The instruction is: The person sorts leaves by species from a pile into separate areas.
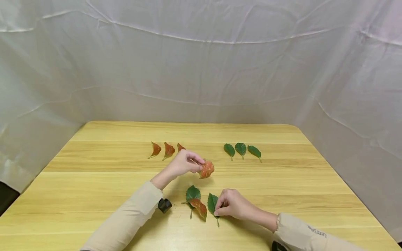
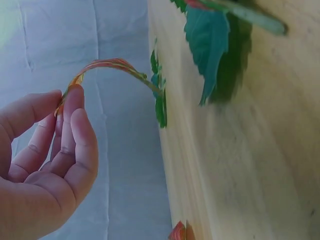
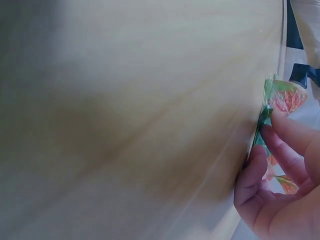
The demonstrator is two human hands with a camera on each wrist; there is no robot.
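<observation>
My left hand (image 1: 185, 162) pinches a red-orange leaf (image 1: 207, 169) between thumb and fingertips, above the middle of the table. In the left wrist view this leaf (image 2: 112, 63) arches away from the fingertips, off the wood. Nearer the front, my right hand (image 1: 233, 204) has its thumb and index finger at the edge of a green leaf (image 1: 211, 202), pinching it at table level. Just left of that lie another green leaf (image 1: 193, 193) and a red-orange leaf (image 1: 199, 207), which partly covers it.
At the back left, red leaves (image 1: 169, 150) lie in a row, the rightmost partly hidden behind my left hand. Three green leaves (image 1: 240, 149) form a row at the back right. Pale sheeting (image 1: 201, 69) hangs behind and beside the wooden table (image 1: 103, 167).
</observation>
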